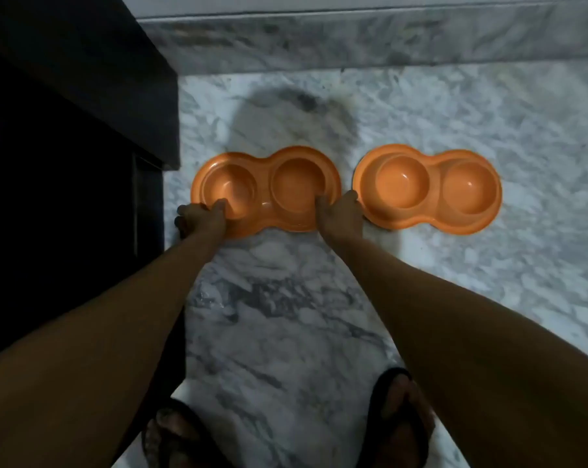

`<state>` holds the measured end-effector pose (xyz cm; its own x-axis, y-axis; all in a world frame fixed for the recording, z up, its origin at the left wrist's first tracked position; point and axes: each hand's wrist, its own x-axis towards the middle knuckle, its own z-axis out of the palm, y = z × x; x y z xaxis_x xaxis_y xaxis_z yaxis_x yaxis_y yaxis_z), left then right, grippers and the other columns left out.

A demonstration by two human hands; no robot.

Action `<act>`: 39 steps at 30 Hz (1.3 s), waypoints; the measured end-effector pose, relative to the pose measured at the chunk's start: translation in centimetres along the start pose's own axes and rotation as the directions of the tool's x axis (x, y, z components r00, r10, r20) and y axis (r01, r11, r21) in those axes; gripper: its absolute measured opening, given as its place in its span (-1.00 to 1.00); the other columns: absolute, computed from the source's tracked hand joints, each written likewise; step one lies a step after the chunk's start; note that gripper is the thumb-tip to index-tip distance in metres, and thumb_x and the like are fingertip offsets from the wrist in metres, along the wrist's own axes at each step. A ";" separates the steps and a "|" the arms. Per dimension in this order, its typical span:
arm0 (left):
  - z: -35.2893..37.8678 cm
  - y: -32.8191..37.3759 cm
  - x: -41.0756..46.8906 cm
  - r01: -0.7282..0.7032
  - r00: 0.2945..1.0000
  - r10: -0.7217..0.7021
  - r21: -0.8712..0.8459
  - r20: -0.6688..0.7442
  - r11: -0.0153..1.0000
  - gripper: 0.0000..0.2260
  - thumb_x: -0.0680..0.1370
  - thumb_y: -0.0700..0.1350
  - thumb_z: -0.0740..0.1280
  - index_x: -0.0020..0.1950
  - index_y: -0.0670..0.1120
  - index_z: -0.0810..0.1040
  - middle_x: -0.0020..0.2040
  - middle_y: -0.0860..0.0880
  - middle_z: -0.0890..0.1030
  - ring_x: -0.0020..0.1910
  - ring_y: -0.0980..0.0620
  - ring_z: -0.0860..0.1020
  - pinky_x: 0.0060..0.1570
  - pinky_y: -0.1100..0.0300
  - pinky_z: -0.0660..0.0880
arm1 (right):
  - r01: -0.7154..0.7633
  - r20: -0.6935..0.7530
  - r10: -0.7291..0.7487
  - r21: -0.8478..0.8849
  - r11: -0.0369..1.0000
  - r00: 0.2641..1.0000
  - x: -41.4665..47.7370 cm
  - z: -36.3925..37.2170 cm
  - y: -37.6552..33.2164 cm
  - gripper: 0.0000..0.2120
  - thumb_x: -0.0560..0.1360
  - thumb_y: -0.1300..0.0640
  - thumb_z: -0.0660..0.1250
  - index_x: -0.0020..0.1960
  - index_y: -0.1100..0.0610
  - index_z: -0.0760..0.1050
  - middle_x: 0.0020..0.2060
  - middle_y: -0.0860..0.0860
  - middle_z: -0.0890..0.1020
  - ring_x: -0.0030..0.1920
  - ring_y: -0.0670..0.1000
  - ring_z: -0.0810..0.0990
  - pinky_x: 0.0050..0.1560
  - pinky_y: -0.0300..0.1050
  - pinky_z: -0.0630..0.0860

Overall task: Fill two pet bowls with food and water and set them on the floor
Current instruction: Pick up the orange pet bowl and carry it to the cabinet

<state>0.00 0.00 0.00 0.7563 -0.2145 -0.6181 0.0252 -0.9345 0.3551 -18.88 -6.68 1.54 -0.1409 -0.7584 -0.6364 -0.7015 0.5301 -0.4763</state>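
Two orange double pet bowls lie side by side on the marble floor. The left bowl (pixel 265 192) has two round wells, both showing only orange plastic. My left hand (pixel 201 219) grips its near left rim, thumb inside the left well. My right hand (pixel 341 212) grips its near right rim, thumb in the right well. The right bowl (pixel 427 190) sits untouched just beyond my right hand, its two wells also showing bare plastic.
A dark cabinet (pixel 76 130) stands on the left, its corner close to the left bowl. A marble skirting and wall (pixel 353 38) run along the back. My feet in black sandals (pixel 397 417) stand at the bottom of the view.
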 end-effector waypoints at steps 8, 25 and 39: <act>-0.7 0.0 -0.2 -0.025 0.999 0.027 -0.077 0.022 0.997 -0.59 0.47 -0.14 0.40 0.26 -0.26 0.45 0.20 -0.20 0.49 0.08 -0.17 0.56 -0.08 0.04 0.54 | -0.059 -0.036 0.062 0.084 0.995 0.997 0.3 -0.3 -0.6 -0.42 0.51 -0.01 0.37 0.39 0.28 0.28 0.27 0.23 0.50 0.23 0.23 0.52 0.09 0.04 0.49; -26.5 11.5 -34.3 0.038 0.994 -0.064 -0.275 -0.084 0.961 -0.66 0.49 -0.14 0.38 0.22 -0.26 0.53 0.25 -0.31 0.49 0.09 -0.29 0.55 0.10 -0.03 0.51 | 0.027 -0.119 -0.007 0.173 0.985 0.993 -28.5 -30.9 -14.7 -0.44 0.40 -0.07 0.40 0.31 0.16 0.43 0.05 0.16 0.62 0.09 0.21 0.59 0.13 0.19 0.55; -52.2 6.7 -52.5 -0.152 0.975 0.049 -0.486 -0.218 0.860 -0.67 0.41 -0.05 0.32 0.10 -0.18 0.56 0.13 -0.23 0.53 -0.07 -0.18 0.57 0.06 -0.09 0.57 | 0.250 -0.120 -0.227 0.244 0.937 0.967 -57.8 -40.1 -23.0 -0.48 0.42 -0.01 0.39 0.32 0.18 0.43 0.08 0.18 0.60 0.12 0.23 0.55 0.17 0.20 0.51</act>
<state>-5.45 19.82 71.44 0.8812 -0.1927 -0.4318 0.2245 -0.6332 0.7407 -22.67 9.71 73.59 -0.0611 -0.8986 -0.4345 -0.5217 0.3998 -0.7537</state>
